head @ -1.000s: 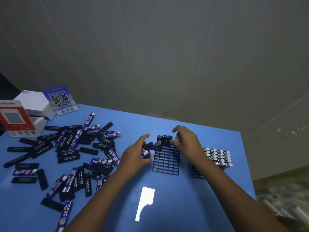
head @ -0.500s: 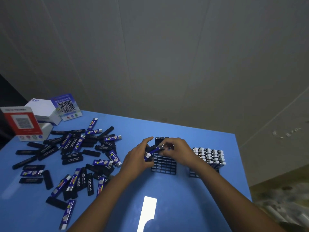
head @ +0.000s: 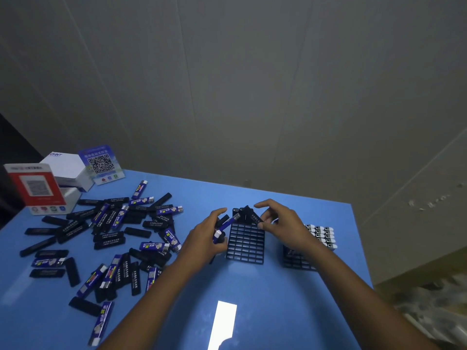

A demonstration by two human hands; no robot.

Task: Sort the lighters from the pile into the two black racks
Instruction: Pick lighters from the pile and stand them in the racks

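Observation:
A pile of black and blue lighters [head: 121,231] lies spread over the left half of the blue table [head: 252,311]. A black rack [head: 246,245] stands mid-table with a few black lighters in its far row. My left hand [head: 206,238] grips a blue lighter [head: 226,227] and other dark ones beside the rack's left edge. My right hand [head: 283,223] pinches a black lighter [head: 252,216], tilted over the rack's far row. A second black rack [head: 298,258] to the right holds several lighters with white tops [head: 321,234].
White boxes [head: 67,170], a red QR-code sign [head: 35,185] and a blue QR-code sign [head: 101,164] stand at the far left corner. The table's right edge runs just past the second rack. A grey wall rises behind the table.
My right hand took a black lighter from the left hand's bundle and carried it over the rack's far row. The left hand stays beside the rack with the blue lighter.

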